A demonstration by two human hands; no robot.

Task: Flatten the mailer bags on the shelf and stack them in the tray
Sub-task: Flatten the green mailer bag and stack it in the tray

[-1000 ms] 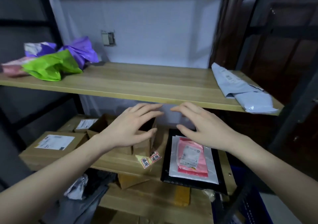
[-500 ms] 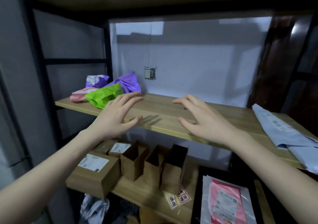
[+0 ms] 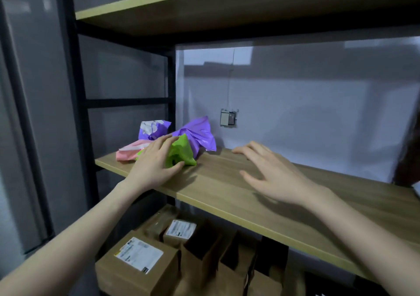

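While your left hand grips the crumpled green mailer (thumb underneath), your right hand hovers spread, empty, over the shelf.

**Bare arms, bare hands**

Both forearms are uncovered from wrist to frame edge; no sleeve shows. The left hand and right hand wear no gloves, rings, watch or bands. Nails are short and unpainted.
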